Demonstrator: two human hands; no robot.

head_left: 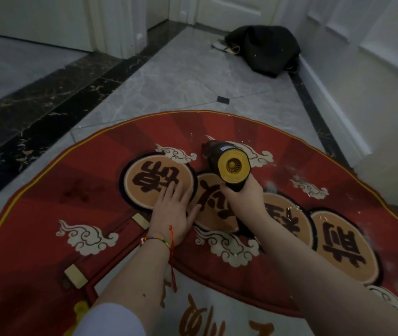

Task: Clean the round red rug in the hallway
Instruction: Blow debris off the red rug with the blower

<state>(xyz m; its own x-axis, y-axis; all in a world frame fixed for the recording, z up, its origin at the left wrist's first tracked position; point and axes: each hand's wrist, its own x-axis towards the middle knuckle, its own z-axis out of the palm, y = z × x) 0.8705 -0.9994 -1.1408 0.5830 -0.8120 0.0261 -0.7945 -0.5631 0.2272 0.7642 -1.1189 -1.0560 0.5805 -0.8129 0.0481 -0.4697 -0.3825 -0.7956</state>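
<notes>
The round red rug (88,190) with orange character discs and white cloud motifs fills the lower part of the view. My left hand (173,209) lies flat on it, fingers straight, pressing on the leftmost orange disc. My right hand (244,197) grips a small dark handheld vacuum (227,163) with a yellow rear vent facing me; its nozzle points down at the rug near the far middle. White crumbs and lint (292,209) are scattered over the rug's right side.
A black bag (263,47) lies on the grey marble floor (183,81) by the far wall. White doors and baseboard (338,112) run along the right. A dark marble strip (47,98) crosses the floor at left.
</notes>
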